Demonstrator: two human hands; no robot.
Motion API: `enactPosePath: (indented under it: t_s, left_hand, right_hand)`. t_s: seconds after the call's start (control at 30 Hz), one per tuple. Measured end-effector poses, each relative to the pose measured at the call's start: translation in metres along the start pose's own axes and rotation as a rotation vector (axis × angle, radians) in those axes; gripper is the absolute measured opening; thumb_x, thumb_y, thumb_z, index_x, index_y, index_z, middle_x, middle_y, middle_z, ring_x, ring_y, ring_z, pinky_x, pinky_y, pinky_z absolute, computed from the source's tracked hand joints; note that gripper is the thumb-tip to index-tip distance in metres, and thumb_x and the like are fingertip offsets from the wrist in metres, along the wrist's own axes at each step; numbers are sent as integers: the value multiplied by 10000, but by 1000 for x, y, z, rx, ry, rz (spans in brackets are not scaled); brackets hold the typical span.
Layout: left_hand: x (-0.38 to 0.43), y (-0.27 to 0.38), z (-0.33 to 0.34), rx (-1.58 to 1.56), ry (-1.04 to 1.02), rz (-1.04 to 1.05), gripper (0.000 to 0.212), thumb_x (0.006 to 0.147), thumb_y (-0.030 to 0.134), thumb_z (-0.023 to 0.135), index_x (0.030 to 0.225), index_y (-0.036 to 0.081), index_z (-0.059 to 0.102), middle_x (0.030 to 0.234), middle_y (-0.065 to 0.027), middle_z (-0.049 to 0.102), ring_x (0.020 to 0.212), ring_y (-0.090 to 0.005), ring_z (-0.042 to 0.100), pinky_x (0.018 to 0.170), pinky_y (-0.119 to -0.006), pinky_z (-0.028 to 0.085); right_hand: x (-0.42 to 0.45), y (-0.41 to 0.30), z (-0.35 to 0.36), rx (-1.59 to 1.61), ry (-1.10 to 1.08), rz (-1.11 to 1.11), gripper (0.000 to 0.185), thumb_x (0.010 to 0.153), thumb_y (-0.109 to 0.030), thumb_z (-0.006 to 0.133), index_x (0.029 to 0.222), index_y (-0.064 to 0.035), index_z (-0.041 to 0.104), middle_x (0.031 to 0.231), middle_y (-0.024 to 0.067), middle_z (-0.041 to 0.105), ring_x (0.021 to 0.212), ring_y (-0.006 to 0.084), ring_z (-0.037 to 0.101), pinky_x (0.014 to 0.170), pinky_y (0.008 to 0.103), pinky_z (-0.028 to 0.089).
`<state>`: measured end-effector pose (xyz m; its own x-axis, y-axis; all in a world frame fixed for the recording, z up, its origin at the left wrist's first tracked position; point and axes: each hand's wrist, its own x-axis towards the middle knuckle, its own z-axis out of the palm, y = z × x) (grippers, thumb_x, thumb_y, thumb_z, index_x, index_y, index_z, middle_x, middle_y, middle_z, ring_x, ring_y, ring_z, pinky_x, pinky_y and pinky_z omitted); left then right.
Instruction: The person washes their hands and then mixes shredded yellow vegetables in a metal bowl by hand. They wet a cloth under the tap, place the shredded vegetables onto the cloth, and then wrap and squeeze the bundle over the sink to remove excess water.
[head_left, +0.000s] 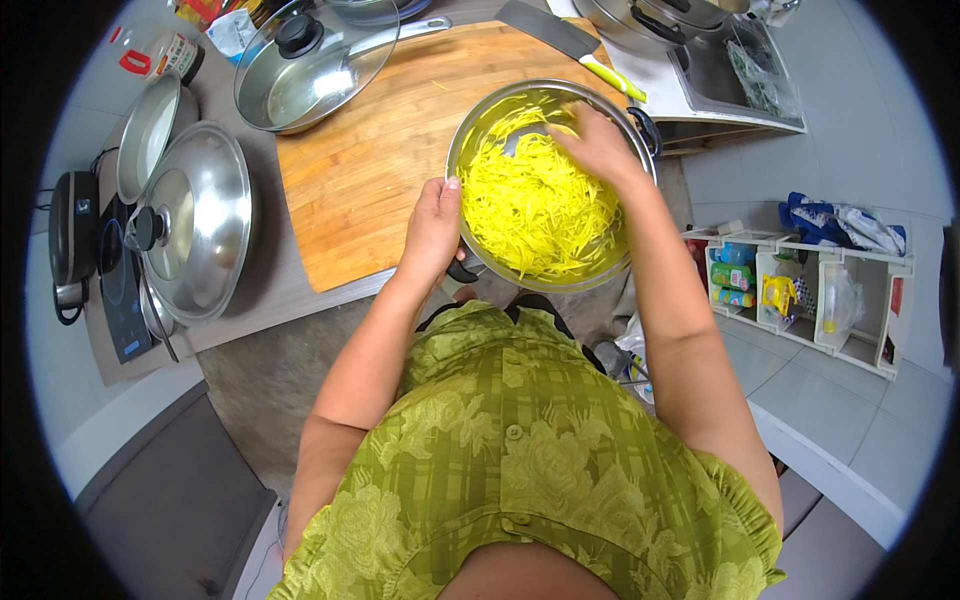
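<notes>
A two-handled stainless steel pot (459, 142) tilts toward me over the front edge of the wooden cutting board. My left hand (435, 217) grips its left rim, thumb on the edge, close to a black side handle (460, 271). Yellow vegetable shreds (536, 202) lie heaped in the pot, mostly on the near side. Inside the far right part of it, my right hand (592, 142) reaches among the shreds, its fingers blurred and partly hidden. Whether it holds any shreds is unclear. The pot's other black handle (645, 131) shows beyond my right wrist.
A cleaver (551, 34) with a green-and-white handle lies across the board's (367, 180) far right corner. A frying pan with a glass lid (315, 71) overlaps its far left. Leftward are a domed-lid wok (202, 225) and induction cooker (120, 277). A sink (705, 71) stands right.
</notes>
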<state>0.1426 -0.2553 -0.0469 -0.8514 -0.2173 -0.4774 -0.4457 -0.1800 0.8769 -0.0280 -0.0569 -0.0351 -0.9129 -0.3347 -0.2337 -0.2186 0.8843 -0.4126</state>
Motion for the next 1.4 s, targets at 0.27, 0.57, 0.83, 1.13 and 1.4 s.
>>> enactPosePath:
  t_s: [0.27, 0.57, 0.83, 1.13, 1.4]
  left_hand:
    - [-2, -2, -1, -49, 21, 6, 346, 1018, 347, 420, 1085, 25, 528, 693, -22, 531, 453, -77, 439, 356, -225, 371]
    - [-1, -10, 0, -13, 59, 30, 343, 1015, 338, 432, 1061, 14, 533, 693, -40, 552, 456, -95, 469, 370, -246, 395]
    - [1, 0, -4, 139, -9, 27, 371, 1018, 369, 378, 1060, 24, 509, 728, -81, 563, 501, -147, 517, 396, -276, 444]
    - [2, -1, -9, 149, -49, 20, 425, 1024, 417, 324, 1078, 38, 508, 744, -67, 533, 517, -148, 513, 417, -270, 464]
    - [0, 1, -7, -182, -73, -52, 399, 1023, 423, 351, 1077, 63, 514, 665, 6, 523, 440, -54, 433, 350, -197, 333]
  right_hand:
    - [-33, -78, 40, -127, -318, -464, 522, 834, -418, 626, 1180, -29, 591, 1225, 214, 554, 1156, 369, 518, 990, 435, 409]
    - [-82, -23, -26, -90, -215, -747, 304, 767, -223, 686, 1017, -52, 658, 1127, 165, 591, 1117, 344, 529, 941, 437, 424]
    - [8, -17, -28, -261, -205, 150, 450, 846, -299, 548, 1077, 75, 642, 1140, 308, 600, 1092, 398, 591, 949, 429, 454]
    - [-5, -127, 20, -343, -306, -304, 298, 833, -263, 551, 894, -24, 719, 998, 208, 681, 945, 345, 658, 833, 422, 518]
    - [-81, -73, 32, -451, -457, -931, 167, 747, -166, 607, 868, -72, 673, 1022, 116, 635, 1059, 270, 575, 912, 433, 452]
